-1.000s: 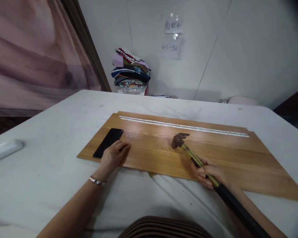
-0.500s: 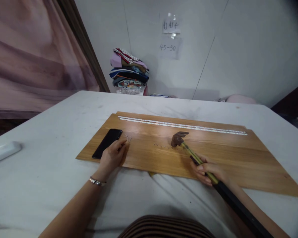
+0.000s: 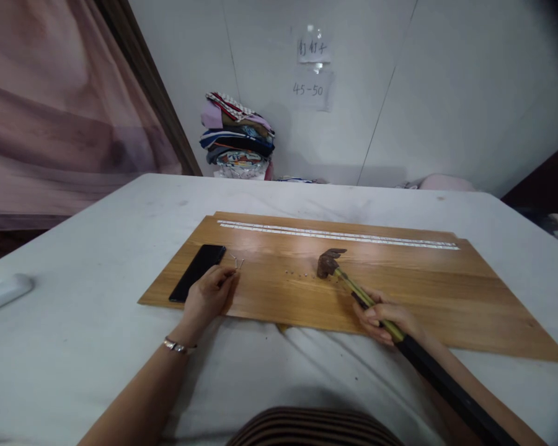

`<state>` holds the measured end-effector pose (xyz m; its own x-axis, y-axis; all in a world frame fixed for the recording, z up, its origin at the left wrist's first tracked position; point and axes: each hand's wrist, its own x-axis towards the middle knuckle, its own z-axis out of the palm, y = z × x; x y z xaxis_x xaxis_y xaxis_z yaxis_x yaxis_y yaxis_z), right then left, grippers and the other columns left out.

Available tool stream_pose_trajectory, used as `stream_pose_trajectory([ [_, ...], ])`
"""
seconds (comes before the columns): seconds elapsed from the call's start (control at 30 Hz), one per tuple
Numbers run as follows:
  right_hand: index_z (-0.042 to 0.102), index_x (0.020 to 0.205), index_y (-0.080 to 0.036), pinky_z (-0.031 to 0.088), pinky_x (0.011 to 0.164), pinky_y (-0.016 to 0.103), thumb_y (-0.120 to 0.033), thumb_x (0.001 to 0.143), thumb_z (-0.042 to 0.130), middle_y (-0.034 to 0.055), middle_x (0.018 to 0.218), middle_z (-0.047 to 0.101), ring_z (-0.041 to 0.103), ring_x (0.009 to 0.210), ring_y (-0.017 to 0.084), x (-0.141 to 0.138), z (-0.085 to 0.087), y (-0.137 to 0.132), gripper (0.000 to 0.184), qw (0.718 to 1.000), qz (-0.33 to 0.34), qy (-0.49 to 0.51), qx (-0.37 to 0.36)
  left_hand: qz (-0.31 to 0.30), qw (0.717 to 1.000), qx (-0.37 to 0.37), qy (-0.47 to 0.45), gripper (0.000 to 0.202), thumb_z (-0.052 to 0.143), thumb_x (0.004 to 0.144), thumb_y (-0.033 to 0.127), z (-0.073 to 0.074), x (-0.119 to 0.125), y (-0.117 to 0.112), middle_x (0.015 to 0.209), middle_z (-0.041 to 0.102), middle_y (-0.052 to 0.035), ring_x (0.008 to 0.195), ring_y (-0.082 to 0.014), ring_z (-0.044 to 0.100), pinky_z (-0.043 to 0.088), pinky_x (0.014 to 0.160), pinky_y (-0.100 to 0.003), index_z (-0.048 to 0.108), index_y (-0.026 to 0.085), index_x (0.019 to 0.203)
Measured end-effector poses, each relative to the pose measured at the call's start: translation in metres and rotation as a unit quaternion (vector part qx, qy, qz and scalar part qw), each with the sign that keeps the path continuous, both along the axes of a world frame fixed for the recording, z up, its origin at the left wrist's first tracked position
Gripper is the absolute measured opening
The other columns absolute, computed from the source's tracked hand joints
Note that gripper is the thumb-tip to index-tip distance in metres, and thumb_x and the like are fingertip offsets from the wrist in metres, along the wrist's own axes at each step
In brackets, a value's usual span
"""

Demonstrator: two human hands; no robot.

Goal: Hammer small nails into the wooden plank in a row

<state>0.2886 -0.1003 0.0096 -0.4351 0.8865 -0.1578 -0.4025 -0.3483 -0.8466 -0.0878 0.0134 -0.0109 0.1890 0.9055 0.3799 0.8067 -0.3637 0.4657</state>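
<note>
My left hand (image 3: 210, 290) is at the left of the wooden board (image 3: 270, 303), thumb and fingertips pinched together on a nail whose end is mostly hidden by them. Other thin nails (image 3: 241, 264) lie just beyond the fingertips. A black phone (image 3: 196, 272) rests flat on the board beside that hand. My right hand (image 3: 382, 319) grips a claw hammer (image 3: 351, 285) by its yellow and black handle. The rusty head hovers over or rests on the board; I cannot tell which. A row of small nail heads (image 3: 305, 275) runs along the board left of the hammer head.
Two white measuring strips (image 3: 339, 236) run along the board's far side. The board lies on a white-covered table (image 3: 97, 229). A white object (image 3: 7, 292) sits at the left edge. Folded clothes (image 3: 237, 136) are stacked against the wall behind, under paper signs (image 3: 312, 90).
The view has shifted slightly, moving the scene a little to the left. My left fingertips stay pinched by the nails, and the hammer stays in my right hand.
</note>
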Motion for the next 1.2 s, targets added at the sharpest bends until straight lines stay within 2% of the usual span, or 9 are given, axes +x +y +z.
stream_pose_trajectory([
  [0.27,0.052,0.075,-0.018,0.03,0.027,0.012,-0.024,0.071,0.063,-0.0084,0.052,0.045,0.029,0.029,0.001,0.003,0.008,-0.002,0.013,1.0,0.003,-0.009,0.013,0.014,1.0,0.011,0.006,0.029,0.048,0.088,0.04,-0.003,-0.001,0.001,0.093,0.064,-0.0027,0.08,-0.0133,0.063,0.049,0.064,-0.02,0.066,0.021,0.098],
  [0.53,0.055,0.096,-0.018,0.03,0.025,0.012,-0.021,0.07,0.063,-0.0091,0.053,0.047,0.029,0.028,0.002,0.0,0.001,0.0,0.027,1.0,0.002,-0.008,-0.007,0.013,1.0,0.0,-0.007,0.028,0.048,0.088,0.043,0.0,0.0,-0.001,0.093,0.064,-0.0023,0.078,-0.0122,0.062,0.048,0.064,-0.02,0.065,0.021,0.091],
  [0.63,0.056,0.094,-0.018,0.03,0.026,0.012,-0.021,0.07,0.063,-0.0088,0.053,0.047,0.029,0.028,0.002,0.0,0.0,0.001,0.025,1.0,0.003,-0.005,-0.001,0.011,1.0,-0.006,-0.007,0.026,0.05,0.086,0.043,0.002,0.0,-0.002,0.085,0.063,-0.0012,0.071,-0.012,0.06,0.047,0.064,-0.021,0.064,0.021,0.089],
  [0.8,0.056,0.08,-0.017,0.031,0.026,0.012,-0.023,0.07,0.063,-0.0084,0.052,0.045,0.028,0.028,0.001,0.003,0.004,-0.002,0.013,1.0,0.002,-0.022,0.001,0.02,1.0,-0.019,-0.004,0.026,0.051,0.084,0.045,0.0,-0.002,-0.002,0.079,0.064,0.0001,0.068,-0.0126,0.059,0.046,0.063,-0.022,0.063,0.022,0.085],
  [0.93,0.058,0.084,-0.016,0.031,0.027,0.012,-0.023,0.069,0.063,-0.0083,0.054,0.046,0.029,0.029,0.001,0.003,0.008,-0.004,0.018,0.999,-0.004,-0.045,-0.015,0.016,1.0,-0.02,-0.004,0.026,0.05,0.085,0.045,-0.001,-0.003,-0.002,0.078,0.063,0.0005,0.068,-0.0124,0.059,0.046,0.065,-0.022,0.062,0.021,0.084],
  [1.2,0.056,0.092,-0.017,0.03,0.026,0.012,-0.023,0.072,0.062,-0.0085,0.053,0.046,0.028,0.029,0.002,0.005,-0.005,-0.003,0.022,0.999,0.018,-0.028,-0.012,0.031,0.999,-0.037,0.002,0.024,0.051,0.084,0.043,-0.003,-0.003,-0.003,0.072,0.06,0.0018,0.064,-0.0117,0.056,0.043,0.062,-0.023,0.059,0.021,0.08],
])
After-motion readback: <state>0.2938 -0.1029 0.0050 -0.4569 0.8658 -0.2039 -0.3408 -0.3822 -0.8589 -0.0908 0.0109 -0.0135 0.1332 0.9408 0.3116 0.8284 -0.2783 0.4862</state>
